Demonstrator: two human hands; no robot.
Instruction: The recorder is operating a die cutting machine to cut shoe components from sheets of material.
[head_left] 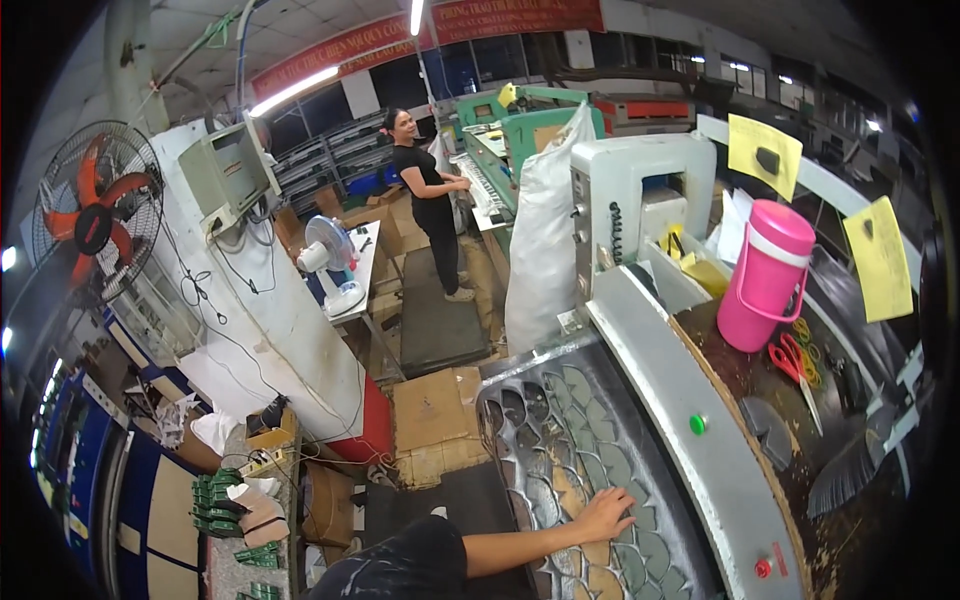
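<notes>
My left hand [604, 515] reaches in from the lower edge and lies palm down, fingers somewhat spread, on a dark panel [690, 545]. Rows of curved, scale-like outlines cover this panel. Many of these outlines hold flat grey-green pieces [582, 425], while tan patches [568, 492] show among others. The fingertips touch the pieces near the panel's right side; whether anything lies under them is hidden. My right hand is out of the picture.
Along the panel's right runs a grey machine beam [650, 350] with a green button [698, 425] and a red button [764, 568]. Beyond it are a pink jug [765, 275] and red scissors [793, 370]. A white sack [545, 240] stands ahead; a co-worker [432, 200] stands farther off.
</notes>
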